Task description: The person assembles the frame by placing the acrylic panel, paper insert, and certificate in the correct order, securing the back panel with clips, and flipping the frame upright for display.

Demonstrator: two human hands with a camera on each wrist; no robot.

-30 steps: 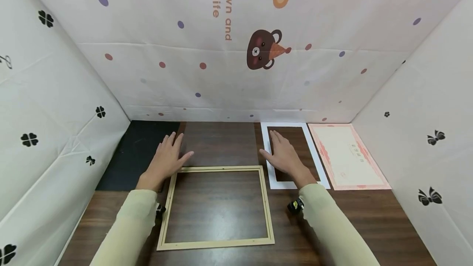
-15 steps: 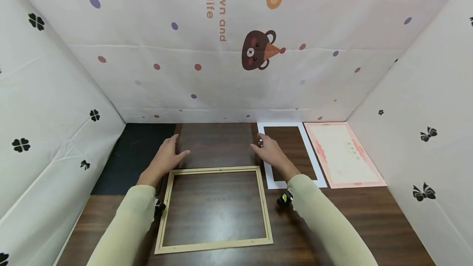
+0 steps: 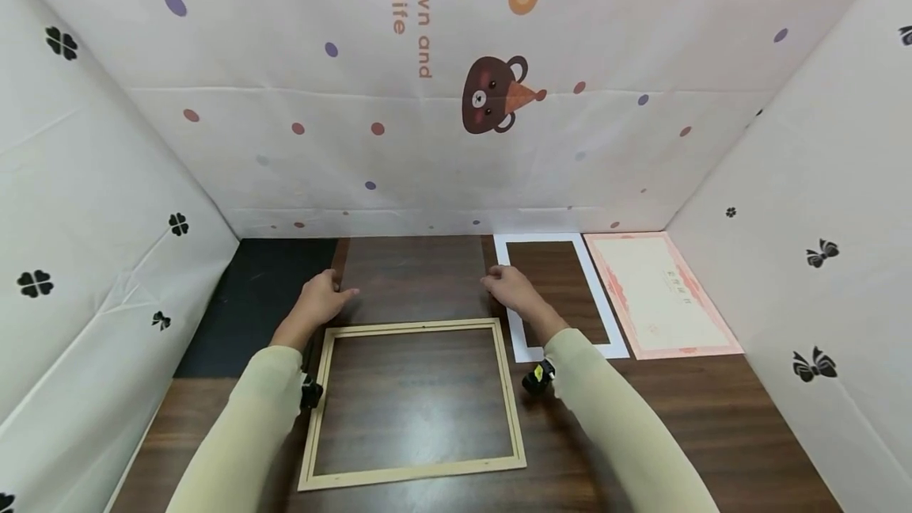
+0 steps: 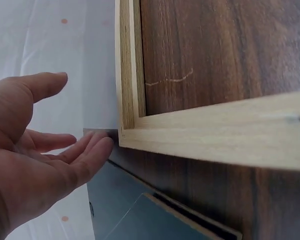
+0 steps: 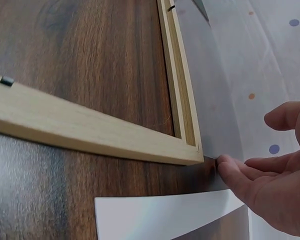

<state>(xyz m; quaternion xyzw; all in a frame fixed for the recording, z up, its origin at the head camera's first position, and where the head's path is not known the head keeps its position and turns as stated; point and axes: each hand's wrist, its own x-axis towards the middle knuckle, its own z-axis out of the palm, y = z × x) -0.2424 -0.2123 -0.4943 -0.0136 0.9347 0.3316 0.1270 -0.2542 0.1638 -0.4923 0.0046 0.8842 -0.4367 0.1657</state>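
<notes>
Greyish and see-through, the glossy thin sheet (image 3: 420,275) lay on the desk (image 3: 712,434) beyond the wooden frame (image 3: 413,473); at its sides, the left hand (image 3: 317,302) and right hand (image 3: 514,290) were unclenched, thumbs spread.

Smooth wooden frame (image 3: 413,474), glossy clear sheet (image 3: 415,279) (plastic-looking), wood-grain tabletop (image 3: 684,434), matt card mount (image 3: 598,295)

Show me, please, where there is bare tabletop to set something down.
Bare tabletop shows inside the wooden frame, between the certificate and the right sleeve, and between the black board and the left sleeve. The back row is crowded, with clear sheet, white mat, left hand and right hand.
</notes>
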